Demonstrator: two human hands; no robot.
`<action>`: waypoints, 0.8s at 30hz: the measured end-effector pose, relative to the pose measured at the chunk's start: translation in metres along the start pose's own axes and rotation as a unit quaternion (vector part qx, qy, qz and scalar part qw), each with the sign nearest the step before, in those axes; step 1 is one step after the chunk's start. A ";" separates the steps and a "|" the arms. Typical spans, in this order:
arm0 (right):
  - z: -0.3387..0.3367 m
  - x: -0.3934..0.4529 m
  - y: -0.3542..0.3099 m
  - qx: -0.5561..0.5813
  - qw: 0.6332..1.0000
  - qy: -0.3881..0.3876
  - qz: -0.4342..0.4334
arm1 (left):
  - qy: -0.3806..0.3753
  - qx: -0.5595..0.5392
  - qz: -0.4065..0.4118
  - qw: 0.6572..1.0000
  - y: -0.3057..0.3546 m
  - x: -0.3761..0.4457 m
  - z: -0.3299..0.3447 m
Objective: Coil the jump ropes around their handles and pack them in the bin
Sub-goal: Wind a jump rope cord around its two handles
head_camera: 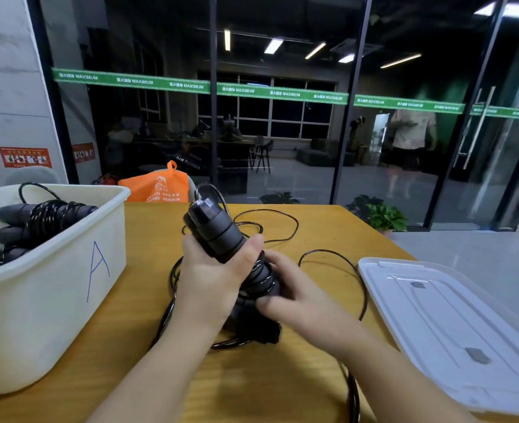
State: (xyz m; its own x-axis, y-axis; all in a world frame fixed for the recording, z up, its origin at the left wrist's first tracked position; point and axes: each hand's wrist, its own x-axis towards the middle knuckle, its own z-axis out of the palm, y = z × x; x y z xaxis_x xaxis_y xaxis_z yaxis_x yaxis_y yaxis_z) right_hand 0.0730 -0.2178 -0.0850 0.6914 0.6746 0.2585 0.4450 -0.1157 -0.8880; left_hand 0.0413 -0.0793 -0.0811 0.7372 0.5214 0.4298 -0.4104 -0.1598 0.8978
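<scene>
Above the yellow table [298, 377] my left hand [212, 279] grips the black handles [218, 230]; my right hand [295, 297] pinches the rope [337, 257] coiled around them

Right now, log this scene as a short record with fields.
left hand: left hand grips the black handles, held tilted above the table
right hand: right hand pinches the rope at the coil wound round the handles
loose rope: loose rope lies in loops on the wooden table
bin: white bin marked A, left of the hands, holds coiled ropes
lid: white lid lies flat to the right
</scene>
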 end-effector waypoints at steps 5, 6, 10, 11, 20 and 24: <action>0.010 0.003 0.012 -0.132 0.989 0.070 0.009 | -0.024 0.078 -0.017 0.996 0.001 -0.008 0.004; 0.009 0.004 0.011 -0.134 0.988 0.080 0.006 | -0.036 0.092 -0.016 0.995 0.001 -0.007 0.004; 0.000 0.002 0.000 -0.054 0.993 0.109 0.005 | -0.068 0.163 0.036 0.984 0.004 -0.003 -0.005; -0.002 0.001 -0.002 -0.010 0.995 0.100 0.013 | -0.072 0.177 0.053 0.980 0.004 -0.002 -0.008; -0.010 0.003 0.005 0.307 0.951 -0.036 0.013 | -0.089 0.133 0.133 0.978 0.005 0.004 -0.019; -0.013 0.002 0.005 0.395 0.913 -0.101 0.034 | -0.109 -0.037 0.076 0.990 0.005 0.005 -0.016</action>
State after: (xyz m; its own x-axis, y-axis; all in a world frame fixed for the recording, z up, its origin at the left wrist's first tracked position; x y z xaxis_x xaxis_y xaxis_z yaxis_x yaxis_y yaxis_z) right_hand 0.0844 -0.2261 -0.0844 0.5484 0.8148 0.1883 -0.1984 0.3456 -0.9172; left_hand 0.0339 -0.0638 -0.0761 0.7582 0.3017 0.5781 -0.5587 -0.1567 0.8145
